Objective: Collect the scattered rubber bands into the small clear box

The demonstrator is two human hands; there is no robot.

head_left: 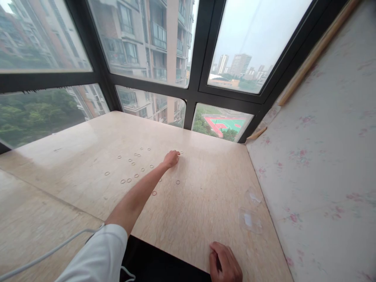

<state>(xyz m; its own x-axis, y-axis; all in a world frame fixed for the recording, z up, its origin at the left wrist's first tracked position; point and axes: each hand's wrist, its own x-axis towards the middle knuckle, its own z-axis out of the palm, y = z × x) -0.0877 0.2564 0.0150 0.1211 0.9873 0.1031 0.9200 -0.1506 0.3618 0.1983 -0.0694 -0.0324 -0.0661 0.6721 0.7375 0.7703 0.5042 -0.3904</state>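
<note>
Several small rubber bands point(134, 164) lie scattered on the beige marble sill point(205, 196). My left hand point(171, 158) reaches far out over the sill, fingers curled down onto a band near the far end of the scatter. What it pinches is too small to make out. My right hand point(225, 262) rests at the sill's near edge, fingers curled together with nothing visible in them. Two more bands point(178, 182) lie just right of my left forearm.
Two small clear plastic bags point(249, 219) lie near the right wall. Floral wallpaper point(323, 156) bounds the right side. Dark-framed windows point(190, 94) close off the far and left sides. A white cable point(44, 256) runs at lower left.
</note>
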